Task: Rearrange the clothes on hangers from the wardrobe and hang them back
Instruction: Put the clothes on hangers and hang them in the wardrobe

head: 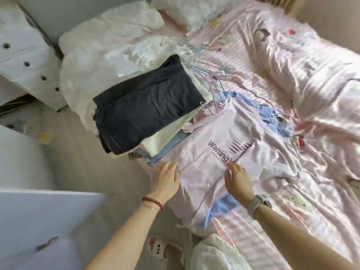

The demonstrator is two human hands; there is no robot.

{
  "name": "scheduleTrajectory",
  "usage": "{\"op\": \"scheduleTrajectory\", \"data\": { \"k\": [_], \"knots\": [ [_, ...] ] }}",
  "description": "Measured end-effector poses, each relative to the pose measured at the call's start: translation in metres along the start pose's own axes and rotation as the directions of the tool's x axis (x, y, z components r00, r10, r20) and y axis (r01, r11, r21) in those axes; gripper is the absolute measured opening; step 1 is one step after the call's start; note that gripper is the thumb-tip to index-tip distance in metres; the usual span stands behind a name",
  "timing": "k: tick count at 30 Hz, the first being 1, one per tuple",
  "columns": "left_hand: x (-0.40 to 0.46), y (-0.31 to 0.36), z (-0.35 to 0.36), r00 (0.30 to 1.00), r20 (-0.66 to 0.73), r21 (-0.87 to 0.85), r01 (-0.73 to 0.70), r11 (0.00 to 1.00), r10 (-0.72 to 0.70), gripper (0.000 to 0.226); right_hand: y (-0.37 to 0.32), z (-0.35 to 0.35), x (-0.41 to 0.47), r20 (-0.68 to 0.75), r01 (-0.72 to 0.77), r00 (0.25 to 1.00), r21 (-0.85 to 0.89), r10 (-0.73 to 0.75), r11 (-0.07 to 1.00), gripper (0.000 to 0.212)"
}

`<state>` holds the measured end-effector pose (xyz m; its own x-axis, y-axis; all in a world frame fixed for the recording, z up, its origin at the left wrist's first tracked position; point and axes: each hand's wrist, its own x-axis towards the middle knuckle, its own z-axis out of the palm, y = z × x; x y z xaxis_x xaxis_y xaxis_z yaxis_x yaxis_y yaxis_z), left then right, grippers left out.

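Two hands on a pale pink printed T-shirt (210, 152) spread at the near edge of the pink striped bed (272, 230), left hand (165, 178) flat with fingers spread, right hand (238, 179) pinching the fabric, light blue shirt (224, 205) underneath, folded dark navy garment (144, 108) atop a stack beyond, tangle of thin wire hangers (212, 78) farther back.

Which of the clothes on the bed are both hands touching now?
The pale pink shirt with the purple word "Waiting" printed on it. The left hand and right hand rest on it, while the dark folded garment lies untouched on the pile beside it.
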<state>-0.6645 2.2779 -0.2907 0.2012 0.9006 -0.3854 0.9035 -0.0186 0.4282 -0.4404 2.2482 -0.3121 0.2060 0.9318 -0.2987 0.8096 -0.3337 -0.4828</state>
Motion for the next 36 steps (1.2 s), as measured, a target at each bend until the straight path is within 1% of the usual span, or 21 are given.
{"op": "scheduleTrajectory", "data": {
  "k": [4,8,12,13,15,18,20,22,24,25,27,29,31,32,34,35,36],
  "knots": [
    [0.055,0.070,0.039,0.988,0.117,0.075,-0.108,0.991,0.099,0.046,0.080,-0.037,0.043,-0.101,-0.163,0.981,0.017,0.164,0.986,0.035],
    [0.094,0.123,0.083,0.959,0.256,0.118,-0.154,0.981,0.120,0.050,0.153,-0.068,0.093,-0.188,-0.309,0.929,0.074,0.318,0.948,0.036],
    [0.121,0.143,0.130,0.924,0.370,0.241,-0.197,0.950,0.098,0.055,0.216,-0.082,0.145,-0.217,-0.355,0.906,0.079,0.363,0.932,0.044],
    [0.123,0.141,0.136,0.919,0.386,0.266,-0.197,0.944,0.083,0.056,0.226,-0.083,0.157,-0.224,-0.348,0.906,0.088,0.359,0.933,0.047],
    [0.130,0.136,0.149,0.899,0.437,0.305,-0.190,0.933,0.040,0.056,0.247,-0.079,0.177,-0.193,-0.399,0.891,0.096,0.410,0.912,0.048],
    [0.137,0.132,0.158,0.858,0.514,0.332,-0.183,0.925,-0.015,0.055,0.261,-0.074,0.193,-0.119,-0.505,0.853,0.056,0.508,0.862,0.034],
    [0.141,0.132,0.158,0.835,0.550,0.337,-0.196,0.921,-0.023,0.055,0.261,-0.074,0.199,-0.135,-0.571,0.809,0.056,0.573,0.819,0.034],
    [0.146,0.133,0.157,0.815,0.578,0.335,-0.190,0.923,-0.042,0.055,0.262,-0.074,0.201,-0.164,-0.575,0.794,0.110,0.586,0.810,0.039],
    [0.151,0.134,0.155,0.802,0.595,0.325,-0.180,0.929,-0.052,0.053,0.262,-0.070,0.197,-0.200,-0.524,0.808,0.190,0.555,0.830,0.043],
    [0.154,0.136,0.153,0.811,0.584,0.314,-0.174,0.933,-0.045,0.051,0.261,-0.067,0.192,-0.231,-0.495,0.814,0.207,0.533,0.844,0.040],
    [0.159,0.144,0.146,0.870,0.494,0.281,-0.161,0.946,0.001,0.046,0.254,-0.062,0.174,-0.290,-0.459,0.811,0.226,0.509,0.859,0.035],
    [0.168,0.156,0.137,0.940,0.330,0.237,-0.168,0.957,0.083,0.043,0.247,-0.058,0.149,-0.335,-0.430,0.794,0.279,0.507,0.859,0.038],
    [0.180,0.173,0.126,0.966,0.171,0.202,-0.226,0.953,0.193,0.046,0.246,-0.054,0.120,-0.350,-0.394,0.794,0.326,0.497,0.859,0.036],
    [0.188,0.181,0.120,0.961,0.100,0.195,-0.273,0.942,0.257,0.049,0.247,-0.052,0.105,-0.343,-0.388,0.798,0.338,0.496,0.858,0.034],
    [0.205,0.204,0.110,0.921,-0.015,0.226,-0.377,0.898,0.390,0.055,0.249,-0.049,0.075,-0.337,-0.380,0.810,0.322,0.480,0.867,0.036],
    [0.213,0.216,0.106,0.893,-0.030,0.270,-0.424,0.864,0.448,0.058,0.249,-0.049,0.060,-0.353,-0.362,0.818,0.300,0.455,0.883,0.038],
    [0.220,0.228,0.103,0.874,0.008,0.324,-0.461,0.826,0.485,0.060,0.250,-0.049,0.046,-0.371,-0.338,0.826,0.278,0.425,0.899,0.041]
  ]
}}
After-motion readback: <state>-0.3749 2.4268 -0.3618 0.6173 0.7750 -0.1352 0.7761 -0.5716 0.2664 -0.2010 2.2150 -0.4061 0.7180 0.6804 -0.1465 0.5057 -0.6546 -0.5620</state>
